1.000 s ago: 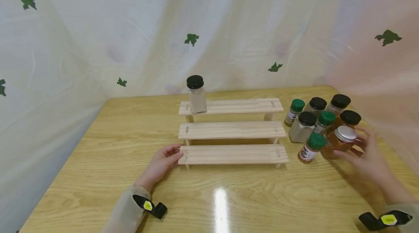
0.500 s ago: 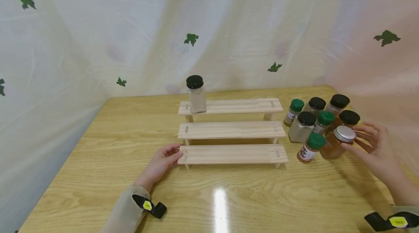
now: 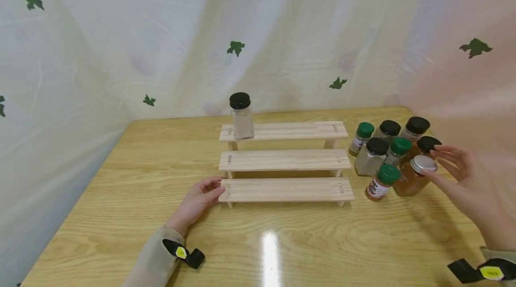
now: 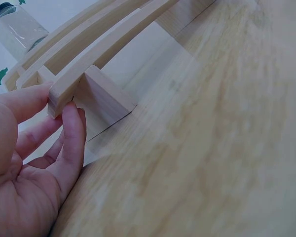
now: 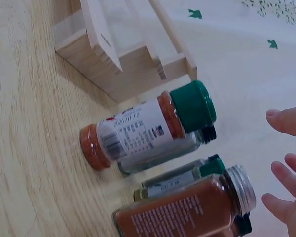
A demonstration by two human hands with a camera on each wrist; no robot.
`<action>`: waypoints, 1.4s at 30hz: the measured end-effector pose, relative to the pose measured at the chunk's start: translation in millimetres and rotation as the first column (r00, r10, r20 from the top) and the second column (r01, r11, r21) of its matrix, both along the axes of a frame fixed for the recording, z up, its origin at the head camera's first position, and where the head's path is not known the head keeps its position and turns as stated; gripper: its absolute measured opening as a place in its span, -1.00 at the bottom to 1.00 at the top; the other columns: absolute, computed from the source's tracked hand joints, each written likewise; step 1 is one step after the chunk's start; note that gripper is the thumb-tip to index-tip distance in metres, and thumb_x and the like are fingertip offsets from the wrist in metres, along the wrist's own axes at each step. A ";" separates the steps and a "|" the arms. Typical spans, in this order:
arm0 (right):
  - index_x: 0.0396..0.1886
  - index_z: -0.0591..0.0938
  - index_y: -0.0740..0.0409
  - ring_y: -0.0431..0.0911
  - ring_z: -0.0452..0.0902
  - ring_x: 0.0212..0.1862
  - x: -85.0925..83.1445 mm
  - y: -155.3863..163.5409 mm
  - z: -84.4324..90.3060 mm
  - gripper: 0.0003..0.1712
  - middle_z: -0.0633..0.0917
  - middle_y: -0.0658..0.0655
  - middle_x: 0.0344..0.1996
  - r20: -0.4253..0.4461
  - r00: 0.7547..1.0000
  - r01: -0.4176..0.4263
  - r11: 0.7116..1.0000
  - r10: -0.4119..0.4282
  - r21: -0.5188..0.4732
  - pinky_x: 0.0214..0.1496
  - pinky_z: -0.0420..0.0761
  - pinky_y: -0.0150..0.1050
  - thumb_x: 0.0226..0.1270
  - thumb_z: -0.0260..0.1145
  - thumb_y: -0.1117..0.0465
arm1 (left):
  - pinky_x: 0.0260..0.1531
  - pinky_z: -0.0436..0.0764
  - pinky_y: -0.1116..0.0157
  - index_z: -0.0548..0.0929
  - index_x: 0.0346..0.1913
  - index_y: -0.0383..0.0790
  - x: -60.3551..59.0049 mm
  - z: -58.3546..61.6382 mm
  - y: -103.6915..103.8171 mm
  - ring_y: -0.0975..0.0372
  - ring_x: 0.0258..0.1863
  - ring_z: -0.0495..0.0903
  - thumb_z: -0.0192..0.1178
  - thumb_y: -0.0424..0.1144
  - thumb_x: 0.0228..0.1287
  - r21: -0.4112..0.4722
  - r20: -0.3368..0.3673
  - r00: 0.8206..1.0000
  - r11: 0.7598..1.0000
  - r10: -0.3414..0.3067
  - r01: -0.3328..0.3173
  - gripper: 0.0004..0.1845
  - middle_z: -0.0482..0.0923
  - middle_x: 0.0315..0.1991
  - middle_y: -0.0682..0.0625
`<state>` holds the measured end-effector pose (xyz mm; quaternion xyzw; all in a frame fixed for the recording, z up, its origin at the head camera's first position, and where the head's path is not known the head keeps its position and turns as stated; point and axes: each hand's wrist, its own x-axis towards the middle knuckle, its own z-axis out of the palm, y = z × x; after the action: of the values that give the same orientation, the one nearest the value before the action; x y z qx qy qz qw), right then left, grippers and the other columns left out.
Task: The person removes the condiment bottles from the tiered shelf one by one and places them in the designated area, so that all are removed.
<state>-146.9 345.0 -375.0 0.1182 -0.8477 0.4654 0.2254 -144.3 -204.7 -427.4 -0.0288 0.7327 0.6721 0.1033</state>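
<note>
A three-tier wooden spice rack (image 3: pixel 287 190) stands mid-table. My left hand (image 3: pixel 199 200) grips the left end of its lowest shelf; in the left wrist view the thumb lies on top and fingers curl underneath. One black-lidded glass jar of pale powder (image 3: pixel 243 121) stands upright on the top tier's left end. My right hand (image 3: pixel 469 188) hovers at the right beside a silver-lidded jar of reddish-brown powder (image 3: pixel 412 182). The right wrist view shows its fingers spread, apart from the silver lid (image 5: pixel 241 188), with nothing between them.
Several spice jars crowd the table right of the rack. A green-capped bottle (image 3: pixel 378 187) is at the front, a black-lidded jar (image 3: pixel 368 161) behind it. Another black-lidded brown jar (image 3: pixel 428 144) stands behind the silver-lidded one. A leaf-patterned curtain (image 3: pixel 282 54) hangs behind the table.
My right hand has shifted up and slightly right, from around the silver-lidded jar's side to about lid height. The left hand and rack hold still; the jars keep their places.
</note>
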 end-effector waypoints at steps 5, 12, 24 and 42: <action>0.22 0.36 0.12 -0.55 0.31 0.09 13.7 -35.8 25.8 -0.33 0.42 -0.34 0.03 -0.079 0.996 -0.039 0.999 0.038 -0.007 0.01 0.30 -0.75 0.14 0.18 0.66 | -0.30 0.51 0.49 0.32 0.22 -0.57 0.4 -0.1 -0.2 0.41 -0.30 0.45 0.10 -0.39 0.32 0.008 0.000 1.000 1.000 0.001 -0.001 -0.53 0.43 -0.23 0.08; 0.20 0.32 0.38 -0.40 0.38 0.15 8.9 -63.8 33.5 -0.33 0.45 -0.15 0.06 -0.153 0.975 -0.163 0.987 0.162 0.006 0.12 0.34 -0.65 0.05 0.24 0.69 | -0.30 0.51 0.49 0.32 0.23 -0.56 0.8 0.6 -0.3 0.42 -0.31 0.45 0.11 -0.38 0.32 0.008 0.003 1.000 1.000 -0.003 0.003 -0.52 0.43 -0.24 0.09; 0.15 0.32 0.49 -0.40 0.40 0.15 -2.3 -110.8 33.2 -0.25 0.45 -0.17 0.08 -0.198 0.947 -0.253 0.967 0.253 0.023 0.14 0.37 -0.60 -0.13 0.26 0.80 | -0.29 0.52 0.49 0.31 0.25 -0.55 -0.2 1.3 0.0 0.42 -0.29 0.45 0.07 -0.40 0.34 0.002 0.008 1.000 1.000 -0.012 0.012 -0.53 0.42 -0.21 0.08; 0.17 0.33 0.38 -0.35 0.40 0.14 -23.7 -181.0 28.4 -0.40 0.44 0.12 0.10 -0.024 0.927 -0.374 0.920 0.374 -0.121 0.20 0.34 -0.58 0.12 0.29 0.57 | -0.31 0.52 0.49 0.32 0.22 -0.57 -0.1 -0.1 -0.5 0.42 -0.31 0.46 0.09 -0.36 0.34 0.001 -0.012 1.000 1.000 -0.014 0.014 -0.53 0.44 -0.25 0.08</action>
<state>-170.6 164.0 -346.6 0.2636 -0.7791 0.5514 0.1394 -144.4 -205.2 -427.4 -0.0196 0.7332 0.6718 0.1039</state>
